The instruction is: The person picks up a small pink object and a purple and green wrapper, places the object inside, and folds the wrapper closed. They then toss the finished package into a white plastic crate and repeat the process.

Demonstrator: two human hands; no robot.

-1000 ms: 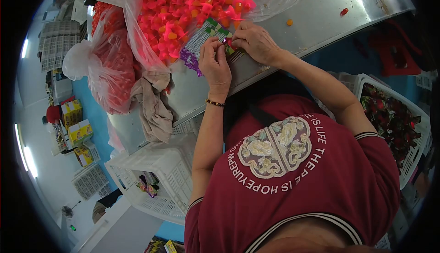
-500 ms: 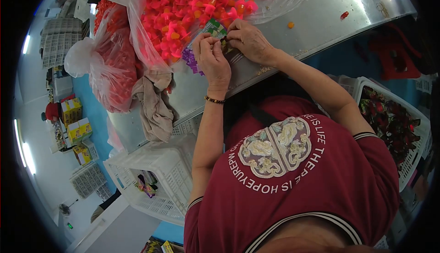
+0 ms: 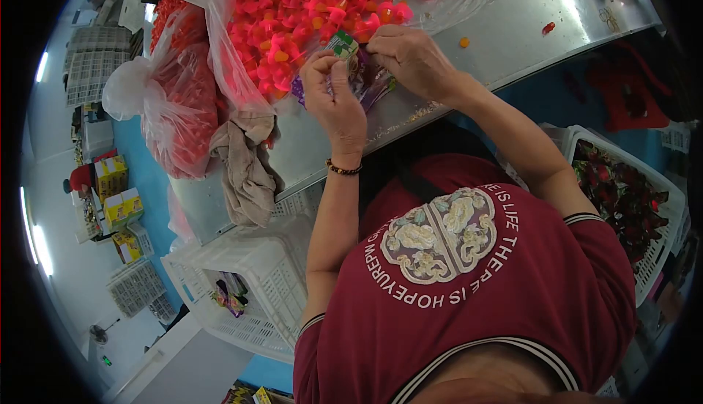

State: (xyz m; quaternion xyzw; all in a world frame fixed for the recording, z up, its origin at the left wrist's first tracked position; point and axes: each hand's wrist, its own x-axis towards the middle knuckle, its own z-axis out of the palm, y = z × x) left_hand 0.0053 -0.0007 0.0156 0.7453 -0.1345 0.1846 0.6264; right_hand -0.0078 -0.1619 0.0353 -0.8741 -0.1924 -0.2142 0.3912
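Observation:
My left hand (image 3: pixel 335 104) is closed, thumb against fingers, on a small green and purple packet (image 3: pixel 343 46) over the metal table (image 3: pixel 410 104). Just to the right, my right hand (image 3: pixel 414 56) pinches the other side of the packet, its fingers pressed together. Purple wrappers (image 3: pixel 373 93) lie beneath and between the hands. Right behind them is a big heap of pink and orange plastic pieces (image 3: pixel 293 16) on clear plastic film.
A tied bag of red pieces (image 3: pixel 179 104) and a beige cloth (image 3: pixel 245 169) are at the left. White crates stand below the table at left (image 3: pixel 271 265) and right (image 3: pixel 663 257), the right one holding dark red packets. A person (image 3: pixel 80 178) is far left.
My right hand has moved slightly up and to the right, turning over. My left hand has shifted a little left and down. More of the purple wrappers now shows between them.

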